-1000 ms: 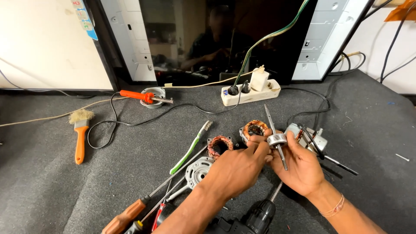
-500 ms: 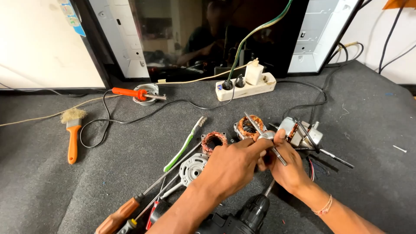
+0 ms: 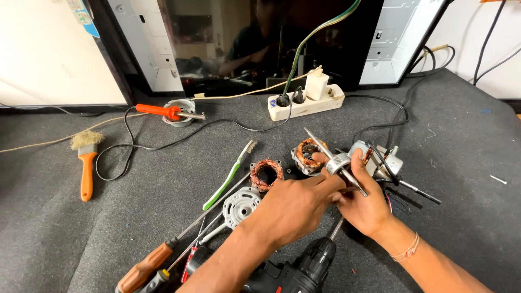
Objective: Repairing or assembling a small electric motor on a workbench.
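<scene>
Your hands work the motor rotor
Left hand (image 3: 290, 209) and right hand (image 3: 364, 203) both grasp the rotor shaft (image 3: 337, 163); keep it steady

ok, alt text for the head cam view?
Left hand and right hand hold a small motor rotor on its steel shaft over a grey mat. Two copper-wound stators, screwdrivers, a cordless drill and a power strip lie around them.
</scene>
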